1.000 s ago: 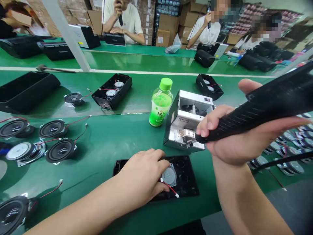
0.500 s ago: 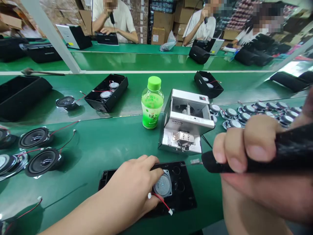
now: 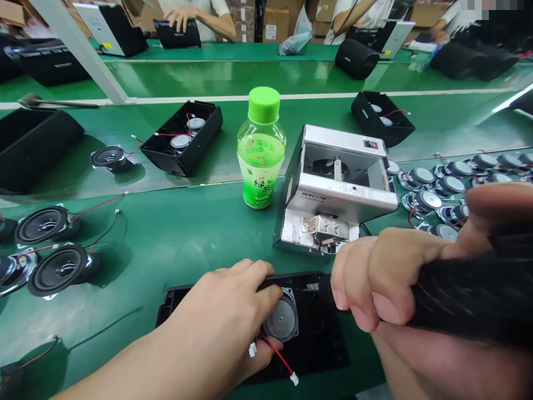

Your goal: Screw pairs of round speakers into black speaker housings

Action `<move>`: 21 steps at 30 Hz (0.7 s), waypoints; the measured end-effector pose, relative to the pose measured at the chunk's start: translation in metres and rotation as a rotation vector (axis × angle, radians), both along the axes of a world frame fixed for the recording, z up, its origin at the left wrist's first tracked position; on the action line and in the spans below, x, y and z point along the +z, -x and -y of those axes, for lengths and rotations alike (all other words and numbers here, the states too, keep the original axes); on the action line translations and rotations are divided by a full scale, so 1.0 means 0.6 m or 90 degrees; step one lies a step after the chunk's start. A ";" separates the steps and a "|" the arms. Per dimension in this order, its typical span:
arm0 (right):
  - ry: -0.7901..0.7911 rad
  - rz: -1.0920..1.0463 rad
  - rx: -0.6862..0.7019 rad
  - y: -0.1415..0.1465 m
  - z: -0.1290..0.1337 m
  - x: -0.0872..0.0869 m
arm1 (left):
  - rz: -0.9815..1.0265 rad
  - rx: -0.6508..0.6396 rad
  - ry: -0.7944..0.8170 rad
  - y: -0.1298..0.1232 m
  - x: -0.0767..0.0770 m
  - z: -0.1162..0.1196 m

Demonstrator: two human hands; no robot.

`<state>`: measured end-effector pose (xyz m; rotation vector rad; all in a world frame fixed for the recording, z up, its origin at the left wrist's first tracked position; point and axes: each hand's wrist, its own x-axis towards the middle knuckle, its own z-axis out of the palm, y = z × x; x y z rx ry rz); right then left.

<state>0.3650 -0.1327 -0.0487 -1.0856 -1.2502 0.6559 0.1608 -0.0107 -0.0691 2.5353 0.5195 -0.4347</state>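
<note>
My left hand [image 3: 233, 322] lies over a black plastic panel [image 3: 320, 344] in front of me. Its thumb and fingers close around a small round speaker [image 3: 283, 316] seated in the panel, metal back facing up. From under that hand a red wire [image 3: 277, 355] with white plugs comes out. My right hand [image 3: 387, 283] is wrapped around a black electric screwdriver [image 3: 470, 294]. The screwdriver's bit [image 3: 310, 287] is close to the speaker's upper right corner; whether it touches a screw cannot be made out. Part of the panel is hidden beneath my left hand.
Behind the panel stand a green-capped drink bottle [image 3: 262, 150] and a silver machine [image 3: 345, 194]. Loose speakers [image 3: 62, 269] lie at left, several more [image 3: 449, 183] at right. Open black cases [image 3: 183, 139] sit farther back. Co-workers' hands [image 3: 179, 19] show across the bench.
My right hand has brought the screwdriver left and down, so its bit is now near the speaker's corner. My left hand stays on the speaker. The view has tipped downward.
</note>
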 end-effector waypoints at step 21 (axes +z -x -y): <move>0.049 -0.127 0.009 0.005 -0.006 -0.009 | 0.001 -0.011 -0.029 -0.003 0.000 0.003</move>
